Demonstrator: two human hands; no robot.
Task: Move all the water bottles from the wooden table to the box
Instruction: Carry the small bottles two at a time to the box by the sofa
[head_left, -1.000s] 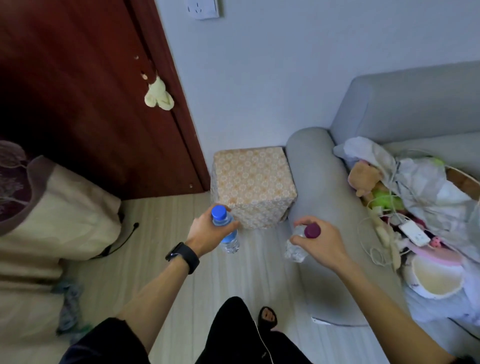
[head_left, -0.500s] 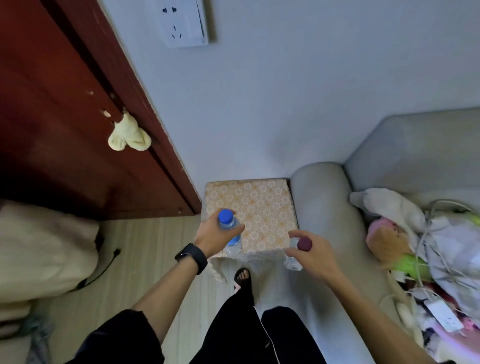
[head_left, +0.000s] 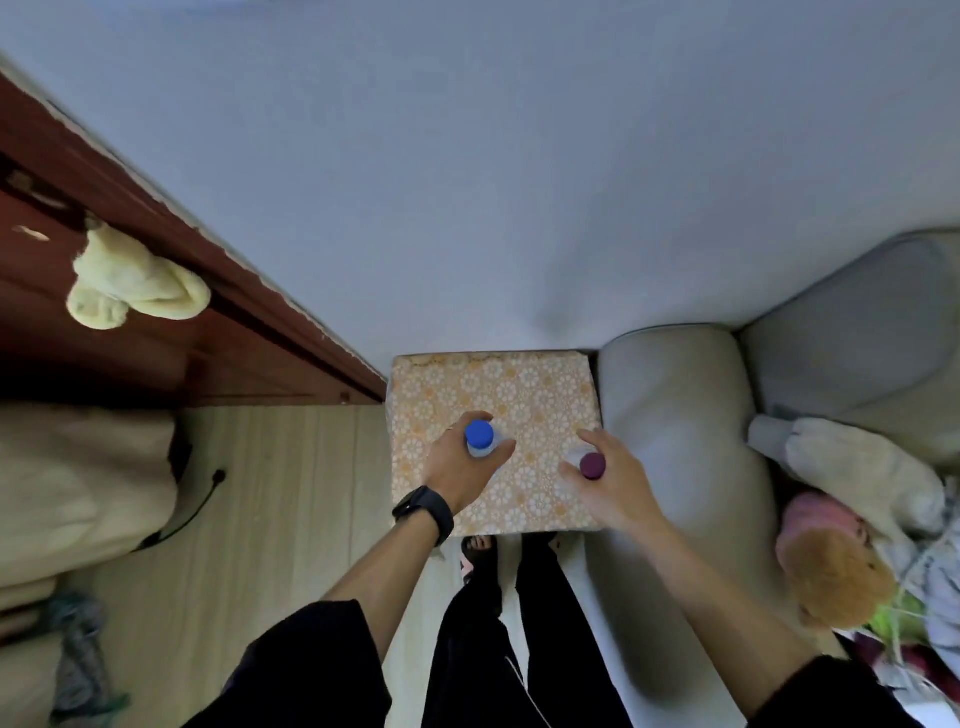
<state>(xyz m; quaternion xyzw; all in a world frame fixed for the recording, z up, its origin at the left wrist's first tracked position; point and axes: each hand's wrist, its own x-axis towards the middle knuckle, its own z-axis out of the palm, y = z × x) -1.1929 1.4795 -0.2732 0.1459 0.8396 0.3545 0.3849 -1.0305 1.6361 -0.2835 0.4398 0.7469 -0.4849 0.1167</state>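
Standing beside the grey sofa arm (head_left: 675, 441), the floral-patterned box (head_left: 519, 384); over its top, left hand (head_left: 457, 470) curled round a blue-capped water bottle (head_left: 479, 435), right hand (head_left: 618, 486) gripping a maroon-capped water bottle (head_left: 592, 465); both upright, contact with box unclear.

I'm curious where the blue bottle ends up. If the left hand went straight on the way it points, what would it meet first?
Probably the patterned box: the left hand holds the blue-capped bottle over it, though height is unclear.
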